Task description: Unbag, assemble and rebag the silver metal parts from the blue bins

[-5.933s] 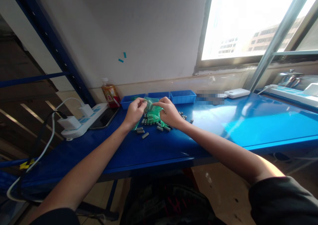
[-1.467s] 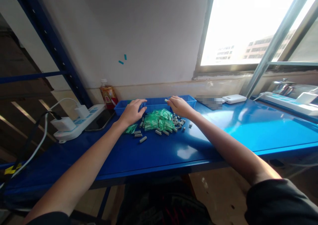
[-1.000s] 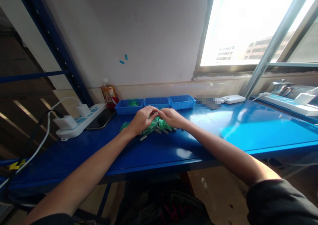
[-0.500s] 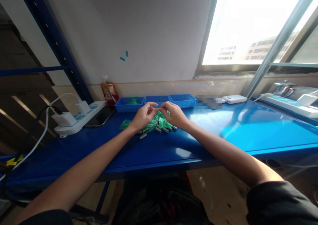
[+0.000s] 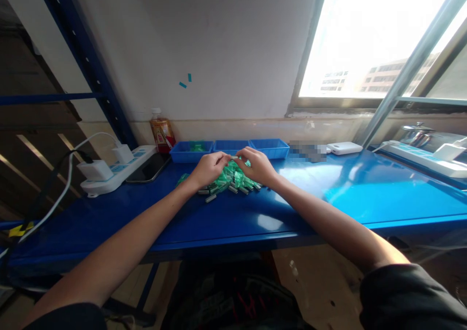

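Observation:
My left hand [image 5: 210,168] and my right hand [image 5: 257,165] meet fingertip to fingertip above a heap of green plastic bags [image 5: 234,176]. Both are closed in a pinch. A tiny pale piece [image 5: 233,158] shows between the fingertips, too small to name. Small silvery metal cylinders stick out along the front of the heap, and one cylinder [image 5: 210,199] lies apart, nearer the table's front edge. Behind my hands stand three joined blue trays [image 5: 270,150]; green material lies in the left one. My fingers partly hide the heap and the middle tray.
On the blue table [image 5: 233,223], a white power strip [image 5: 105,182] with plugs and a black phone [image 5: 149,168] lie left. A bottle [image 5: 161,133] stands by the wall. A white box-shaped device [image 5: 346,148] and another power strip [image 5: 426,155] are at the right.
My left hand's fingers have drawn closer together at the tips, and a pale piece now shows between the hands. The view has shifted slightly. The heap looks much the same.

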Available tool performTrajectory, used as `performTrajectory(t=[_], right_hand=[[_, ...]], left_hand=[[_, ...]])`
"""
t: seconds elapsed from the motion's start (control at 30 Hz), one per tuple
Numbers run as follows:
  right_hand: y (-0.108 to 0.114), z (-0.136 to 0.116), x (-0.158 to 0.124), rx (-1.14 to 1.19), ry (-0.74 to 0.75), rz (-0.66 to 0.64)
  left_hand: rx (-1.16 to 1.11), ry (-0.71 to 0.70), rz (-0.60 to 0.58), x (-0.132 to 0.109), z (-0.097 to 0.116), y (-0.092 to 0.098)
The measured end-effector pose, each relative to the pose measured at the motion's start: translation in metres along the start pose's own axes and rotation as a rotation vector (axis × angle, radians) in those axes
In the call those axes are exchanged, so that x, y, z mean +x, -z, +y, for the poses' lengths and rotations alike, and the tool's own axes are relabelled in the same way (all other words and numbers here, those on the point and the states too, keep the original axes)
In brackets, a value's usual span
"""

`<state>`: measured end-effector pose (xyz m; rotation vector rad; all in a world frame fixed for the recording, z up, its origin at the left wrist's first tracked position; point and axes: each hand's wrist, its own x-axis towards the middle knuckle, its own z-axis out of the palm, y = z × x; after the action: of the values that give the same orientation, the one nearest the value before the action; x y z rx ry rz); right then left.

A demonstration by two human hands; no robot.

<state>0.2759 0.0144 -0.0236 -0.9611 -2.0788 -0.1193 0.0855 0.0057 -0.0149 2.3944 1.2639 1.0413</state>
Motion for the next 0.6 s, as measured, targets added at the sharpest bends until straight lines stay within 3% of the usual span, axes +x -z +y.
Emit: performTrajectory(t=[0.13,0.27,0.47,0.6], right_hand=[[0.0,0.022,0.021,-0.248,-0.196,0.026],[0.005,0.035,0.018,-0.293,-0.282,-0.044],[0.005,0.006,-0.002,-0.166,-0.163,-0.138],[-0.001,-0.02,-0.003,-0.065,-0.072,-0.156]], left_hand=[[0.226,-0.002,-0.229,0.002,-0.007,0.022],[0.29,0.031,-0.472,-0.001,-0.015,0.041],[0.175,0.12,-0.539,-0.001,-0.023,0.036],[0.114,0.093,-0.43,0.002,-0.022,0.035]])
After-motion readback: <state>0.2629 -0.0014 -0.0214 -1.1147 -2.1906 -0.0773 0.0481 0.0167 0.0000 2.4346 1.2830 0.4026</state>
